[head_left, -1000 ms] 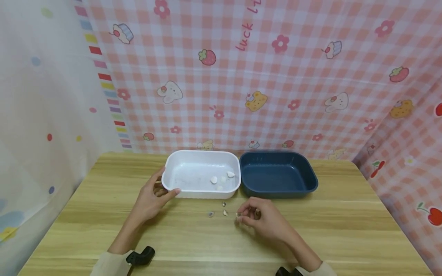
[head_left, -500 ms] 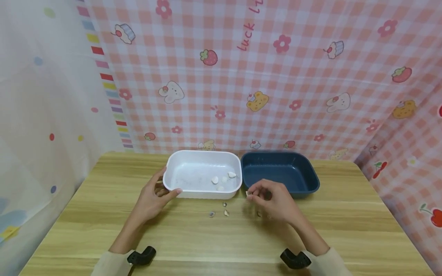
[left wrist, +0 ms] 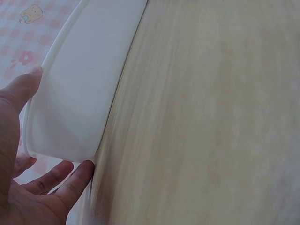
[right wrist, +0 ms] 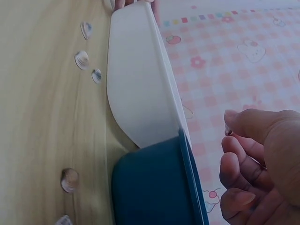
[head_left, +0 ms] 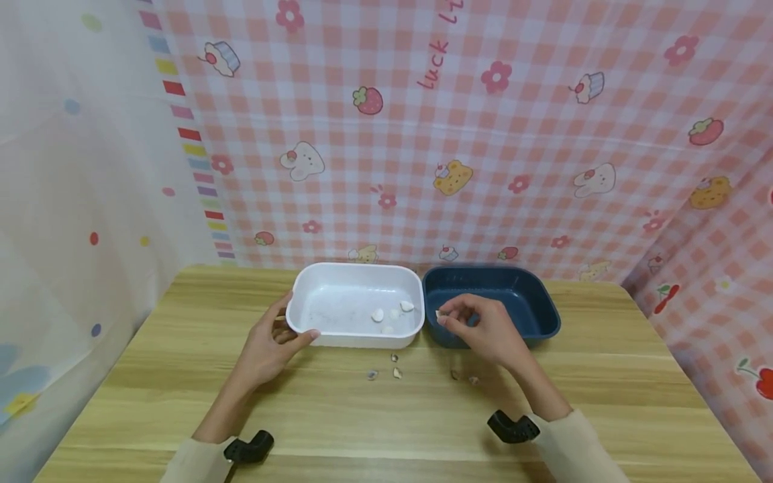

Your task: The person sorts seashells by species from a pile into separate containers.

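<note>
My left hand (head_left: 266,347) grips the left end of a white plastic basin (head_left: 331,305). In the left wrist view, its thumb lies at the rim and the fingertips are low against the end wall. Between thumb and fingertips, my right hand (head_left: 485,330) pinches a small seashell (right wrist: 228,130), mostly covered by the fingers. That hand is over the left part of a dark blue basin (head_left: 524,315). Inside the white basin, several pale seashells (head_left: 377,315) are grouped toward the right.
Several small seashells lie on the wooden table in front of the basins, including a ridged shell (right wrist: 81,60) and a brownish shell (right wrist: 70,180). The basins stand side by side against a pink checked cloth (head_left: 386,147).
My right hand has lifted a seashell from the table and carried it away from me, over the dark blue basin. The left hand keeps its grip on the white basin.
</note>
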